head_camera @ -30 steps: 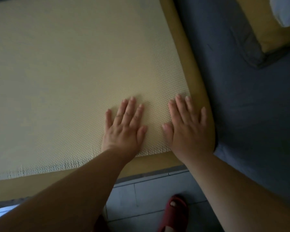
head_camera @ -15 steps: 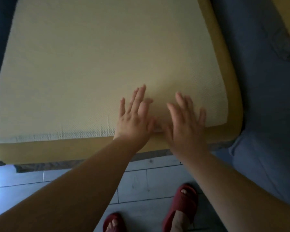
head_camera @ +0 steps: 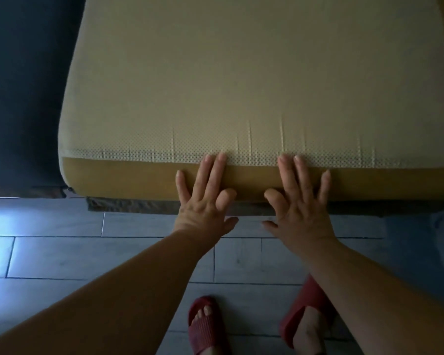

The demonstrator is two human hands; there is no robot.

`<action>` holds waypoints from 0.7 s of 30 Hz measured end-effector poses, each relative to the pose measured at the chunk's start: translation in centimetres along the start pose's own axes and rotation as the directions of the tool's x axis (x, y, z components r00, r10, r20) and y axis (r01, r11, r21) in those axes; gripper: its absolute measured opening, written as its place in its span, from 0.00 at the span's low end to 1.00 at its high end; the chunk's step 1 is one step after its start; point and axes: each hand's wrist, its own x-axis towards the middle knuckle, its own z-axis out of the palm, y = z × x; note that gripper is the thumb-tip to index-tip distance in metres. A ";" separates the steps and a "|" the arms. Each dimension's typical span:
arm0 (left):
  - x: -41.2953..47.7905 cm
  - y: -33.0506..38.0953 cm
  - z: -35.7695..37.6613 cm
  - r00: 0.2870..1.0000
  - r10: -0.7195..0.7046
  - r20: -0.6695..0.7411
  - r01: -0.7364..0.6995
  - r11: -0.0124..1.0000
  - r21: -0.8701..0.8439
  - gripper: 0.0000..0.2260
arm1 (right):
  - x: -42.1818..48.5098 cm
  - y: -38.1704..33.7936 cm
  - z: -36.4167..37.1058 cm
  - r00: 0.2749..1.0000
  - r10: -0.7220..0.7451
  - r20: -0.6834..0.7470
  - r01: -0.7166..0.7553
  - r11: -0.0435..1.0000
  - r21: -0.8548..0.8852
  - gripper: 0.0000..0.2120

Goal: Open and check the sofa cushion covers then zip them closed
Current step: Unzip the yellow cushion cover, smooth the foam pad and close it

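A large sofa cushion (head_camera: 241,73) lies flat in front of me, its top a pale dotted mesh and its near side panel (head_camera: 118,178) mustard yellow. My left hand (head_camera: 205,198) lies flat against that side panel, fingers straight and spread, fingertips reaching the mesh edge. My right hand (head_camera: 300,201) presses the same panel a little to the right, fingers also straight. Neither hand holds anything. No zipper shows along this side.
A dark grey sofa base (head_camera: 139,204) peeks out under the cushion. Dark upholstery (head_camera: 21,98) fills the left. Grey floor tiles (head_camera: 113,252) lie below, with my feet in red slippers (head_camera: 203,326) close to the sofa edge. Bright light glares at far left.
Both hands slid back off the mesh top toward me and now press the cushion's near side panel. The view pulled back, showing more floor and both slippers.
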 end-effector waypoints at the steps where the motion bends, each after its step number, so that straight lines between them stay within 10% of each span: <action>1: 0.0 -0.2 0.2 1.000 0.017 0.009 -0.017 0.999 0.033 0.34 | 0.0 0.0 0.4 1.000 -0.002 -0.022 0.001 1.000 -0.024 0.38; 8: 0.2 -1.0 1.7 0.997 0.074 -0.002 -0.073 0.988 0.134 0.39 | -0.6 1.1 3.9 0.975 -0.106 -0.193 0.086 0.990 -0.108 0.41; 21: 0.2 -0.8 2.2 0.997 0.052 -0.059 -0.042 0.987 0.155 0.40 | -0.7 -0.2 6.7 0.905 -0.005 -0.426 0.027 0.999 0.046 0.07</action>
